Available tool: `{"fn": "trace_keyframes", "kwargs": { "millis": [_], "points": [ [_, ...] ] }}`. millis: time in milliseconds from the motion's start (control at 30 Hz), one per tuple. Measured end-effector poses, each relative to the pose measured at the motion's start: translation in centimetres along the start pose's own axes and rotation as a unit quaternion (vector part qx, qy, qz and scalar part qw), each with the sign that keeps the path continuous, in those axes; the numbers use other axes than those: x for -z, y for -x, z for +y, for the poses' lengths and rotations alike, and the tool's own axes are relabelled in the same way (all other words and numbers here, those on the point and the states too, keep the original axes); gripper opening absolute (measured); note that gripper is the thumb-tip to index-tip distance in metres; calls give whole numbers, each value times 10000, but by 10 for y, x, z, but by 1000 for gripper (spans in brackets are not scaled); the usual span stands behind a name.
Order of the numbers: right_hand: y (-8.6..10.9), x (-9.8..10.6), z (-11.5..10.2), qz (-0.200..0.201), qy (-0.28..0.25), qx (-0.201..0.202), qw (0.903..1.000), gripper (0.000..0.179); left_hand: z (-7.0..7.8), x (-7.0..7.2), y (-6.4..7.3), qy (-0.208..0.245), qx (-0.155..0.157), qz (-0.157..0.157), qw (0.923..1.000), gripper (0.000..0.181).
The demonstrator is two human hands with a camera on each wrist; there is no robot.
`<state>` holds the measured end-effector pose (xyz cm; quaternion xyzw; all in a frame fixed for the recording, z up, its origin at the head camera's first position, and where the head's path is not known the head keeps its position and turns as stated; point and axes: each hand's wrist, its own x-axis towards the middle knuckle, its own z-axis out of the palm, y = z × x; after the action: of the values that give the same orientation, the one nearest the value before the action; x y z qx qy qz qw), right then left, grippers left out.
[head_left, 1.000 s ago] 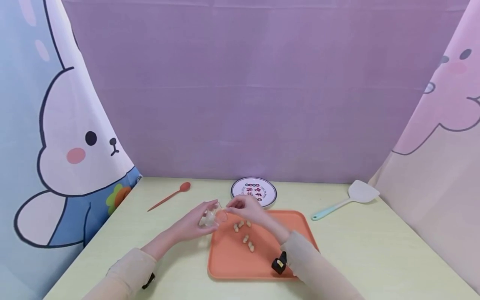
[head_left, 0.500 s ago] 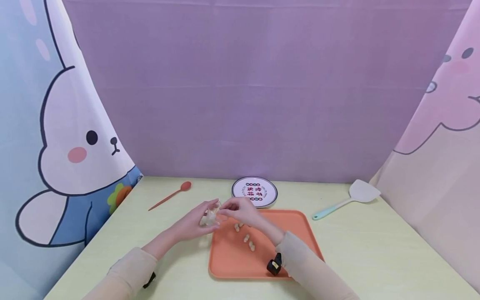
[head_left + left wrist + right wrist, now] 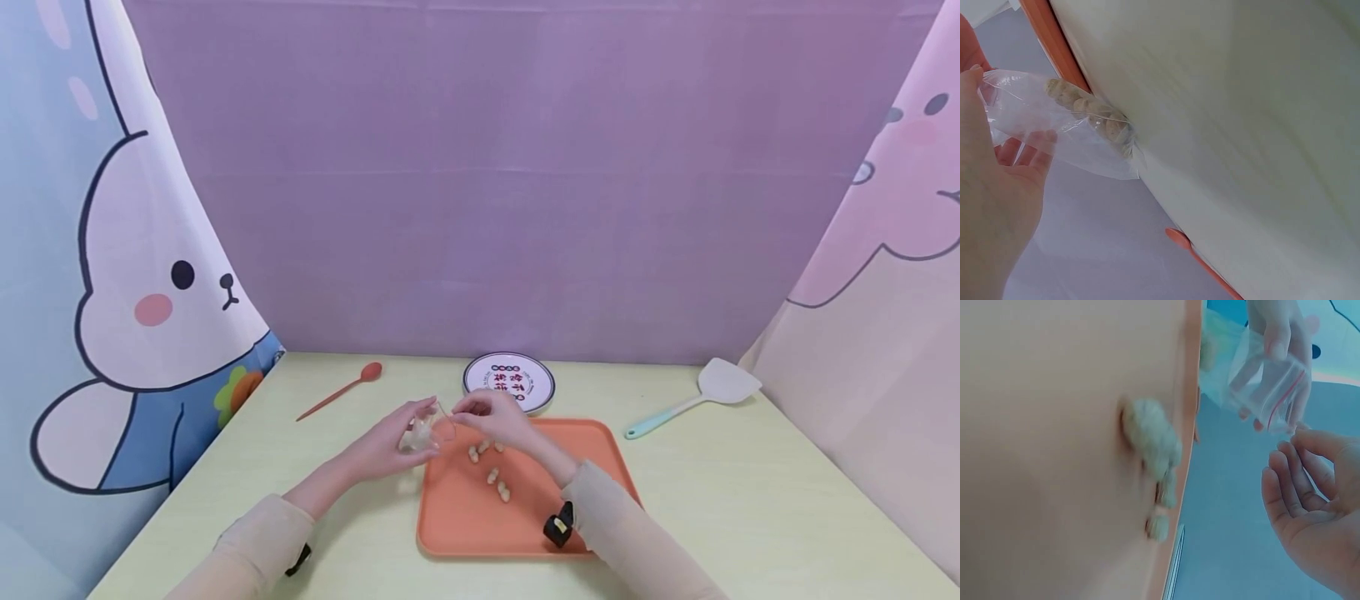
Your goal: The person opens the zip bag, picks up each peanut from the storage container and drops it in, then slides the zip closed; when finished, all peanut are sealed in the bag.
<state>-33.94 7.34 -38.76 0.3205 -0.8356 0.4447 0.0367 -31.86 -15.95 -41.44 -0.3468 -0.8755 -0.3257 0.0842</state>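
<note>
My left hand (image 3: 390, 446) holds a clear zip bag (image 3: 1072, 147) on its side, thumb above and fingers below. Peanuts in their shells (image 3: 1088, 111) are bunched at the bag's bottom end. At the bag's mouth, marked by a red zip line in the right wrist view, my right hand (image 3: 498, 418) pinches the edge between thumb and forefinger; its other fingers are loosely curled. The mouth gapes as a rounded opening toward the right. Below and beside the hands, several loose peanuts (image 3: 503, 492) lie on an orange tray (image 3: 465, 533).
Behind the tray lies a white round plate (image 3: 510, 379) with dark rim and red lettering. A red spoon (image 3: 370, 372) lies at the back left. To the right is a spatula (image 3: 726, 383) with a pale green handle. A purple cloth (image 3: 495, 208) hangs behind the table.
My right hand moved left against the bag's mouth, then drew back right, and the mouth shows wide again. The left hand has stayed in place. The loose peanuts look unmoved.
</note>
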Motion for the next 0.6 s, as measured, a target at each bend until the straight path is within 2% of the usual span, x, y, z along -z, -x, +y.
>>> {"fn": "trace_keyframes", "kwargs": {
  "millis": [333, 500, 600],
  "points": [
    [7, 19, 25, 24, 402, -32, 9992, 16, -1, -1, 0, -32, 9, 23, 10000, 77],
    [12, 28, 35, -281, 436, -109, 9986, 19, -1, -1, 0, -36, 38, 8, 10000, 78],
    [15, 31, 39, -552, 494, -318, 9967, 20, -1, -2, -1, -59, 44, 14, 10000, 78]
  ]
}}
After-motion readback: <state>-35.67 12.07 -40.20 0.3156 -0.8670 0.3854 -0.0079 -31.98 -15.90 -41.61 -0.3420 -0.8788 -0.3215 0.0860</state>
